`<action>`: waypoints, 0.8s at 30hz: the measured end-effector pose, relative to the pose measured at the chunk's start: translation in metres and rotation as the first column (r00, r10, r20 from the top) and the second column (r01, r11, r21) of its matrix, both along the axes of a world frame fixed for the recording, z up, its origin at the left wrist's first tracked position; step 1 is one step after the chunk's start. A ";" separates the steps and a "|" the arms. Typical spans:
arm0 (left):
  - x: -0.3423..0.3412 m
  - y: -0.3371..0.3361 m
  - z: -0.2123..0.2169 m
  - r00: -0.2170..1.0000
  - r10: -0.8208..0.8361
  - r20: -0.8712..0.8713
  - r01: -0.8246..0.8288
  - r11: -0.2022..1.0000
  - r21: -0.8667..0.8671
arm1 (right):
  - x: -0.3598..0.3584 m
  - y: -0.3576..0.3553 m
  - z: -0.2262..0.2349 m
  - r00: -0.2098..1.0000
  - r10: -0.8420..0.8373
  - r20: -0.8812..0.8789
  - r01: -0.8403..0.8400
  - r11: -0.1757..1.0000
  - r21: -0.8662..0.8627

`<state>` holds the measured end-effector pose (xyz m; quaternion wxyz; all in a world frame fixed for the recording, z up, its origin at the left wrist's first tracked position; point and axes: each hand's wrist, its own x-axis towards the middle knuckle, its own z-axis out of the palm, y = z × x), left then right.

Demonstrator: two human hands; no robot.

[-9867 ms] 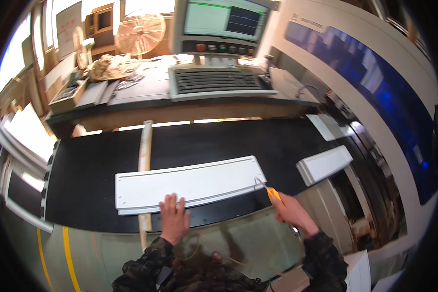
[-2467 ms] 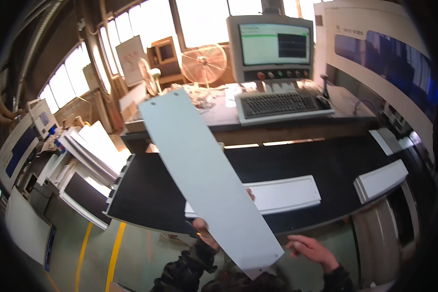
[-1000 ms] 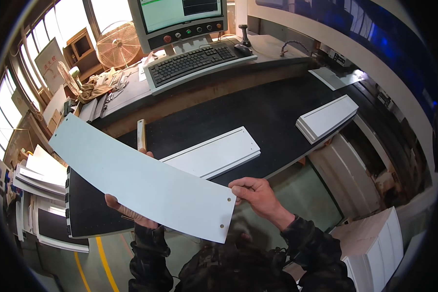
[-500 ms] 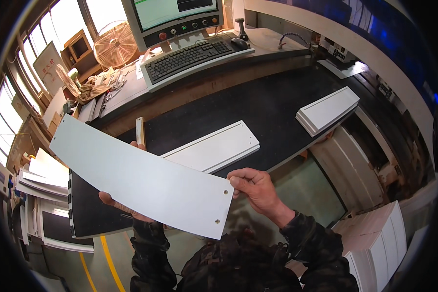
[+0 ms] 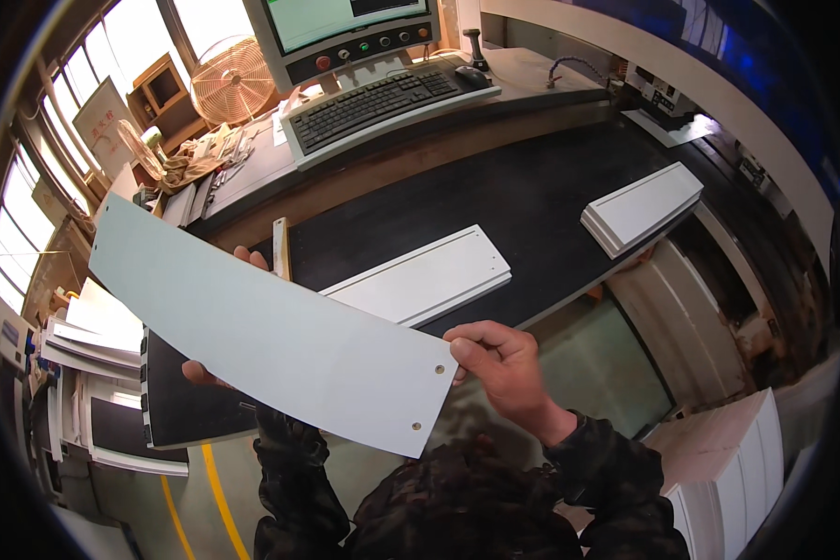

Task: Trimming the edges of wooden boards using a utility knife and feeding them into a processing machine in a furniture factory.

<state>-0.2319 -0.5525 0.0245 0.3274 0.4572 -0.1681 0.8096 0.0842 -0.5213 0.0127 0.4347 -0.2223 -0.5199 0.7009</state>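
A long white panel (image 5: 271,327) with small round holes near its ends is held up in front of me, tilted, its left end higher. My right hand (image 5: 504,364) pinches its right end by the upper corner, thumb on top. From beneath, my left hand (image 5: 203,373) supports the panel; only fingertips show past both long edges, and the palm is hidden. Behind the panel, on the black work surface (image 5: 345,238), lies a stack of white panels (image 5: 429,280), partly covered by the held one. Another white stack (image 5: 644,210) rests farther right.
A keyboard (image 5: 378,107) sits below a monitor (image 5: 345,23) with buttons. A wooden strip (image 5: 282,247) lies on the black surface. Tall white panel stacks (image 5: 733,467) stand at my lower right, and more panels (image 5: 89,341) at the left. A fan (image 5: 233,79) stands at the back.
The panel's left end has risen slightly in my left hand. My right hand keeps its pinch on the right end. The whole view has shifted a little.
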 end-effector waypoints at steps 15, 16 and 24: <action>-0.011 0.002 -0.010 0.997 -0.079 0.015 0.080 0.981 -0.179 | -0.008 0.006 0.015 0.999 0.025 -0.037 -0.022 0.996 0.083; -0.013 0.000 -0.002 0.997 -0.076 0.019 0.078 0.982 -0.170 | -0.010 0.012 0.008 1.000 0.003 -0.005 -0.003 0.997 0.073; -0.042 0.024 0.107 0.785 0.283 -0.551 -0.583 0.638 -0.503 | 0.013 0.060 -0.085 0.960 -0.202 0.195 0.223 0.970 -0.095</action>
